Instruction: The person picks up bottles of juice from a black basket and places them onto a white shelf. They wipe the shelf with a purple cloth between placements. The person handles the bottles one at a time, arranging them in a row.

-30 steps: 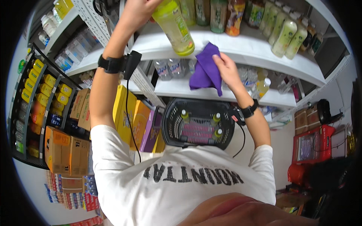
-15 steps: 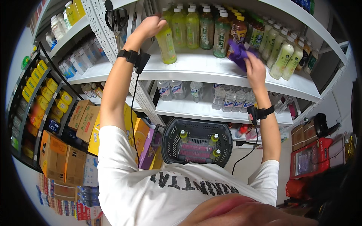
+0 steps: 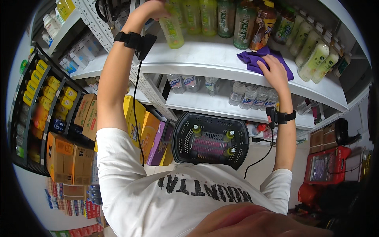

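At the far left of the upper shelf, my left hand (image 3: 153,9) is closed around the upper part of a yellow-green drink bottle (image 3: 172,32). The bottle is upright with its base at the shelf board; its cap is hidden by my hand and the picture's edge. My right hand (image 3: 274,72) presses on a crumpled purple cloth (image 3: 249,60), fingers bent over it. That cloth lies on the white shelf board (image 3: 213,59) near its front edge, in front of a brown-labelled bottle (image 3: 263,25) and a green-labelled bottle (image 3: 244,24).
Pale green bottles (image 3: 314,55) stand on the right of the upper shelf, clear water bottles (image 3: 249,96) on the lower one. Below, a black basket (image 3: 179,147) holds several bottles lying down. Cartons (image 3: 63,156) are stacked at the left, and black cords hang from both wrists.
My right hand has come down with the purple cloth, which was held up before the bottles and now lies on the shelf. My left hand keeps the bottle. The view has shifted.
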The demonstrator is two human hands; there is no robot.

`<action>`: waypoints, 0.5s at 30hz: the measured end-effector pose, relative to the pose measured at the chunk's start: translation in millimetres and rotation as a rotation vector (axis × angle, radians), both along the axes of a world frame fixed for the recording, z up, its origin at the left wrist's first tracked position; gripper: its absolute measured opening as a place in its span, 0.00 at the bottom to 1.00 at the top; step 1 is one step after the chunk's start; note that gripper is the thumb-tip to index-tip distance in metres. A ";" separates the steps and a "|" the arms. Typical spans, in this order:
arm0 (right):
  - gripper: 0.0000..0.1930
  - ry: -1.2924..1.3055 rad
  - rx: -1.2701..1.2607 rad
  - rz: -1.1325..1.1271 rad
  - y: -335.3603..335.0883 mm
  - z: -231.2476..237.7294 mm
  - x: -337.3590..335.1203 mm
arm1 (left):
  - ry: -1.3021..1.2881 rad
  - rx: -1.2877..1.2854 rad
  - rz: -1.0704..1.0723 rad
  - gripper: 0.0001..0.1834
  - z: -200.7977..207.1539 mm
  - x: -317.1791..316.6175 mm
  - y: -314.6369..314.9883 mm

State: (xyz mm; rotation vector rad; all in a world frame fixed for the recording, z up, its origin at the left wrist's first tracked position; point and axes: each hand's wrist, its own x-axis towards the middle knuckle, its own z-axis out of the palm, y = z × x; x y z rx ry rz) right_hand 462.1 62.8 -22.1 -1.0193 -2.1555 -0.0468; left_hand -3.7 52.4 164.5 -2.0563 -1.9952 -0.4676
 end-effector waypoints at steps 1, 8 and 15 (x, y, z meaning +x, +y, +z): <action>0.20 0.000 0.009 -0.002 0.0 -0.5 0.7 | -0.061 -0.037 0.010 0.48 1.5 1.1 4.5; 0.18 0.007 0.041 0.007 -1.4 0.4 -1.9 | -0.154 -0.016 -0.018 0.52 -5.5 -34.7 61.3; 0.18 0.017 0.110 0.001 -3.1 -4.4 0.3 | -0.134 0.037 -0.024 0.54 -0.9 -5.4 64.8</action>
